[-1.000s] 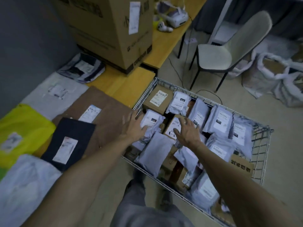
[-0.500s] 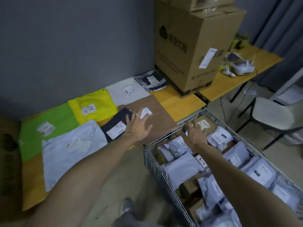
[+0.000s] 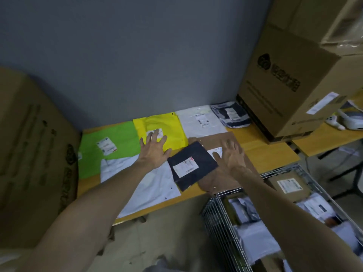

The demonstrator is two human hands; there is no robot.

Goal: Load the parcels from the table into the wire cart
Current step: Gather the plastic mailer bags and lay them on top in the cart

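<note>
While left grip (image 3: pixel 153 151) splays, dark parcel (image 3: pixel 193 163) beside

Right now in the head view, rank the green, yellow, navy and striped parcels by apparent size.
1. green parcel, though partly under the white parcel.
2. yellow parcel and navy parcel: they look alike, and navy lies nearer, so unranked.
3. striped parcel: smallest, also farthest.

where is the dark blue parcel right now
In the head view the dark blue parcel lies on the table mid-frame, between the left hand and right hand, overlapping the brown parcel to its right and the white parcel to its left.
</note>
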